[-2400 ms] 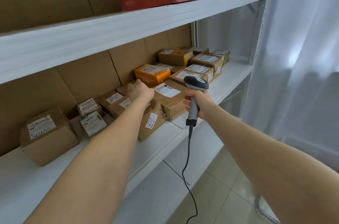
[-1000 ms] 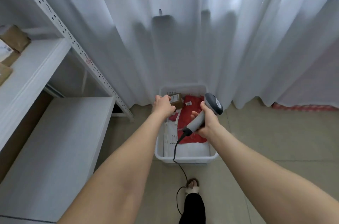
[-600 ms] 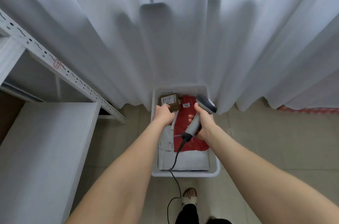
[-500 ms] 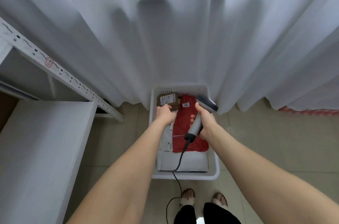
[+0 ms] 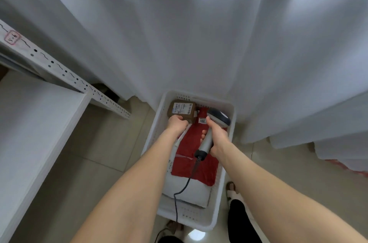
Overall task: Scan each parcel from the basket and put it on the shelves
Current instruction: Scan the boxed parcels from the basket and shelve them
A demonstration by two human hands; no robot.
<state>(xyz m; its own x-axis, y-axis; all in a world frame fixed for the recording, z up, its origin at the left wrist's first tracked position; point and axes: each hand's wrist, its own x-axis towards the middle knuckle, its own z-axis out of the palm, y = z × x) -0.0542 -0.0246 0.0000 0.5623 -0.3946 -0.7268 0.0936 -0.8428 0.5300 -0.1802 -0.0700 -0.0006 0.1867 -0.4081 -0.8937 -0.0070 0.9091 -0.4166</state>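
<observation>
Basket (image 5: 199,97) on tiled floor (image 5: 95,139) — white curtain (image 5: 199,33) behind.

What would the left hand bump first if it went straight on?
The brown parcel: the left hand seems to grip its near edge, at the far end of the basket.

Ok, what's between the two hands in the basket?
In the head view, the red parcel, with its white 2001 tag, lies between the left hand on the brown parcel and the right hand gripping the scanner.
</observation>
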